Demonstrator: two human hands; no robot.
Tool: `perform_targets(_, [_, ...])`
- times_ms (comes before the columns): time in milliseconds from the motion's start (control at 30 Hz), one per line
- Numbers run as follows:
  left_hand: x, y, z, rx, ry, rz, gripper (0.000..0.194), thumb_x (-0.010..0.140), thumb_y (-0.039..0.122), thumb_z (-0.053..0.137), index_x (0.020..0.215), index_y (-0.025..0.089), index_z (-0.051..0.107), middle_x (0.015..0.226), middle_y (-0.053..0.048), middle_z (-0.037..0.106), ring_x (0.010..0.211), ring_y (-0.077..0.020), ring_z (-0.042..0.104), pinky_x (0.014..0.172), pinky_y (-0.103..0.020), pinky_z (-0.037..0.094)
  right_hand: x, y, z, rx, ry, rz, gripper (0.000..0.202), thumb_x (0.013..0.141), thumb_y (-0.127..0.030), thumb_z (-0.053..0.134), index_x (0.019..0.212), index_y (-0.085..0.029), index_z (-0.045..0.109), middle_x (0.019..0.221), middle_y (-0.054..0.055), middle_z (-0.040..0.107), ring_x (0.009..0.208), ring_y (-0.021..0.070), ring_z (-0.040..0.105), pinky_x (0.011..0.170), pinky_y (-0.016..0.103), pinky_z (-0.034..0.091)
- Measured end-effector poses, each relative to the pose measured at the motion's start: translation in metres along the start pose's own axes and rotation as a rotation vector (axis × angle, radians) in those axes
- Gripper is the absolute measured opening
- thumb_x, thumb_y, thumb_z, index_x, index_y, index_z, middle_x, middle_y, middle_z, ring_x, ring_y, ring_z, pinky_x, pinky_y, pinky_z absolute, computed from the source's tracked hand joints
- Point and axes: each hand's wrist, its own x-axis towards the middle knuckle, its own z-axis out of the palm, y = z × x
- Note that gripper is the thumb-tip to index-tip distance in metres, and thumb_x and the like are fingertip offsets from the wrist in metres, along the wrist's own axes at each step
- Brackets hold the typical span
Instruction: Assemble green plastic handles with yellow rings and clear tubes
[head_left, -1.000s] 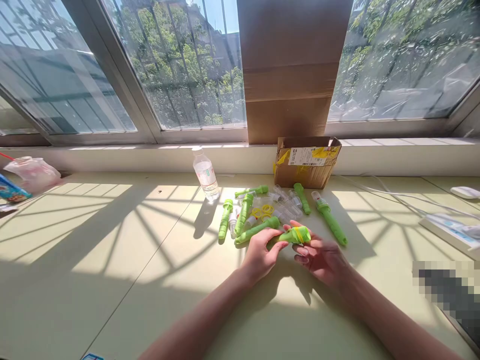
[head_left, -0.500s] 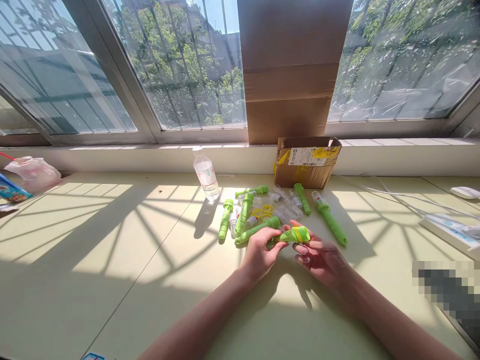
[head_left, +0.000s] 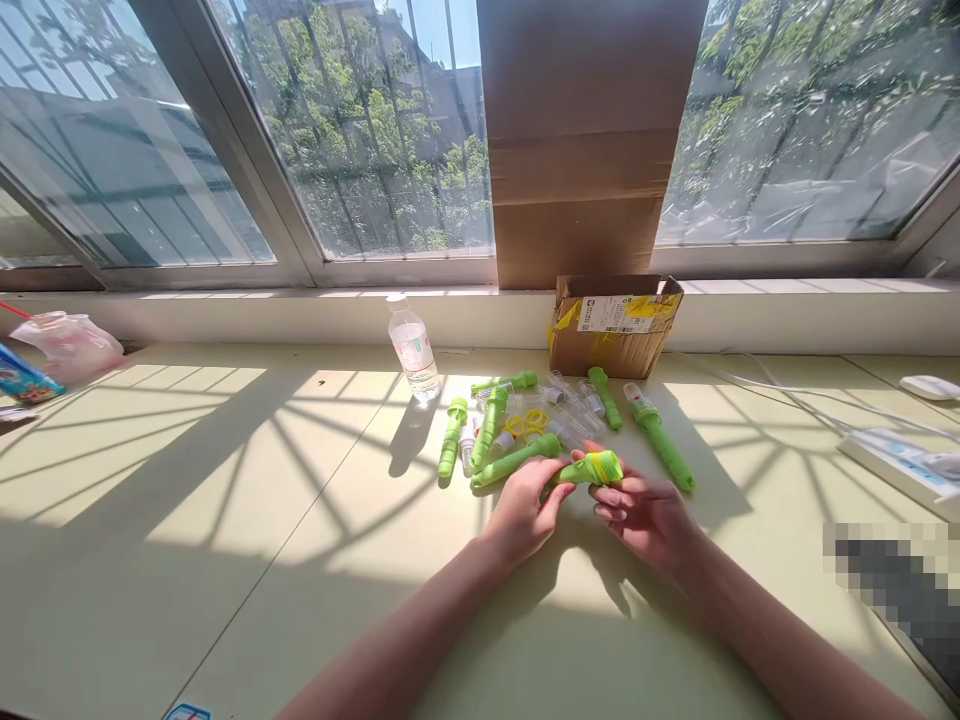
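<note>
Over the desk [head_left: 300, 600], nearer than the cardboard box [head_left: 622, 350], the person's left hand [head_left: 525, 510] closes its fingers round a green tube [head_left: 574, 474]. The right hand [head_left: 656, 515] curls lightly about its right end — lower fingers loose. A yellow ring [head_left: 596, 467] circles that end; seating it seems the step — next calls for a steady left hold and small right-hand nudges

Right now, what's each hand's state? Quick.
Left hand: closed, holding a green tube by its narrower part.
Right hand: partly curled at the same tube's wider end; whether its grip is closed cannot be told.
</note>
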Motion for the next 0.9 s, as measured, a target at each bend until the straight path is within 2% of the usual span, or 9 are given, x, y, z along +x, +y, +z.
perform_targets(400, [0.0021, 0.0007, -0.0017, -0.04, 0.098, -0.014, 0.018, 0.082, 0.025, 0.063, 0.097, 0.018, 0.07, 0.09, -0.007, 0.07, 0.081, -0.0201, 0.063, 0.075, -0.033, 0.05, -0.0019, 0.0026, 0.0027, -0.011, -0.024, 0.005, 0.076, 0.066, -0.007, 0.064, 0.134, -0.038, 0.05, 0.116, 0.001, 0.065, 0.059, 0.0087, 0.049, 0.053, 0.024, 0.045])
perform_targets(633, [0.0023, 0.0, -0.0019, -0.044, 0.122, -0.011, 0.018, 0.08, 0.023, 0.064, 0.096, 0.018, 0.071, 0.088, -0.007, 0.07, 0.081, -0.0205, 0.064, 0.075, -0.034, 0.051, -0.005, 0.0022, 0.0065, -0.065, -0.024, 0.001, 0.076, 0.068, -0.009, 0.066, 0.135, -0.04, 0.048, 0.119, -0.001, 0.064, 0.064, 0.0101, 0.055, 0.056, 0.025, 0.047])
perform_targets(900, [-0.0007, -0.0016, -0.0011, 0.062, 0.055, 0.038, 0.024, 0.087, 0.027, 0.055, 0.108, 0.019, 0.064, 0.097, -0.008, 0.068, 0.088, -0.0213, 0.062, 0.079, -0.035, 0.05, -0.0023, 0.0012, 0.0028, -0.093, 0.001, -0.026, 0.064, 0.069, -0.006, 0.064, 0.126, -0.035, 0.057, 0.123, 0.0, 0.063, 0.062, 0.0106, 0.053, 0.052, 0.024, 0.045])
